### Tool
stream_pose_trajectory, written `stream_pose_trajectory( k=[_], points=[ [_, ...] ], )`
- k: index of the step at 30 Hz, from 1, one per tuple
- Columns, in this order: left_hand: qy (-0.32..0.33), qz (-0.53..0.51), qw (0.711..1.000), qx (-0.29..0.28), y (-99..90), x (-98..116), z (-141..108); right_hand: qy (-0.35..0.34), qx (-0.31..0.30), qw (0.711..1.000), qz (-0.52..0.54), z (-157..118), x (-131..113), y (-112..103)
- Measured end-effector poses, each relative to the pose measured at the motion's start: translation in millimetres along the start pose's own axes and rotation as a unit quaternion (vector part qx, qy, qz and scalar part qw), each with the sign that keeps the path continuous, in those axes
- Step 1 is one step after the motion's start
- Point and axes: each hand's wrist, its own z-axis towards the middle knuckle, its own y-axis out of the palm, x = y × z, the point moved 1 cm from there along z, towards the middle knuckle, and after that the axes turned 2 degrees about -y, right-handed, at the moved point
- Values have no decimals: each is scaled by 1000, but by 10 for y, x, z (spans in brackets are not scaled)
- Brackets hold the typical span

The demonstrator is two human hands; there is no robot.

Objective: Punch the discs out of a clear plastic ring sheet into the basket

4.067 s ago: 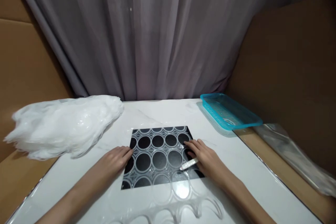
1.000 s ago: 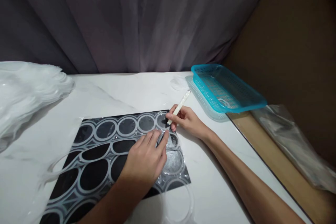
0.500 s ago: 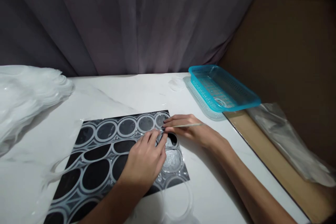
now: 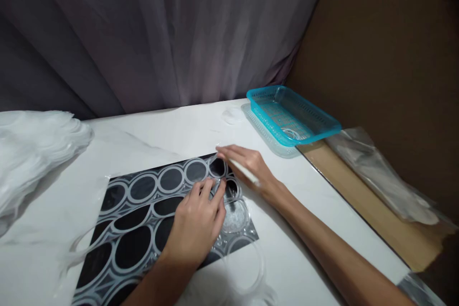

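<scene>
A black sheet [image 4: 132,244] lies on the white table, covered by a clear film with rows of white rings. My left hand [image 4: 199,215] rests on the film near its right part, fingers bent and fingertips pressing on it. At the sheet's top right corner, my right hand [image 4: 247,165] grips a thin white stick-like tool [image 4: 244,172], its fingers closed round it. The fingertips also touch a bit of clear film there, too small to make out fully. Below them, one ring holds a cloudy, crinkled disc [image 4: 234,217].
A blue basket [image 4: 294,117] with white loops inside stands at the back right. Clear round pieces [image 4: 233,114] lie left of it. A white translucent stack [image 4: 39,153] is at the left. Brown board [image 4: 366,201] and a plastic bag [image 4: 383,177] lie right.
My right hand has moved up to the sheet's corner and tilted the tool. The top right ring now shows black where it looked grey. The camera view has shifted slightly.
</scene>
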Motion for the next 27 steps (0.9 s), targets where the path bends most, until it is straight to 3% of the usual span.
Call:
stream_pose_trajectory(
  k=[2, 5, 8, 12, 15, 18, 21, 27],
  points=[
    [1, 2, 1000, -4, -4, -3, -8, 82, 120, 987, 71, 122, 82, -49],
    [2, 0, 1000, -14, -6, -2, -13, 218, 291, 925, 110, 257, 220, -179],
    [13, -17, 1000, -12, -17, 17, -16, 244, 358, 894, 114, 276, 273, -246],
    [33, -50, 998, -1, -106, 41, -36, 224, 254, 922, 186, 214, 171, -53],
    [-6, -77, 997, 4, -219, -32, -94, 204, 163, 938, 228, 193, 34, 165],
    [-51, -42, 998, -4, -272, -181, -213, 192, 76, 939, 276, 193, -51, 321],
    [-42, -30, 999, -3, -221, -295, -349, 195, 3, 926, 323, 185, -60, 416],
    [-26, -14, 999, 33, -102, -313, -442, 206, -44, 918, 335, 166, -26, 481]
  ],
)
